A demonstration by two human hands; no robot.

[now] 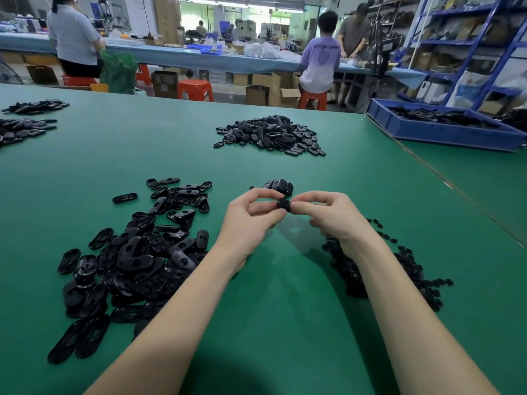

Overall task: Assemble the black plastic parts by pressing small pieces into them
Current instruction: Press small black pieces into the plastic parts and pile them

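Hands: you hold both above the green table, near its middle, fingertips meeting.
Left hand: your thumb and curled fingers pinch the black part from its left side.
Right hand: your thumb and forefinger pinch the same part from the right, the other fingers curled beneath.
Part: small, dark, lifted clear of the table between your two hands; whether a small piece is seated in it cannot be told.
Stack: a short row of black parts lies just beyond your fingers.
Left pile: loose oval shells spread near your left forearm.
Right pile: small black pieces lie under and beside your right forearm.
Far pile: a heap of dark ovals sits farther out, centre.
Blue bin: far right, holding more black parts.
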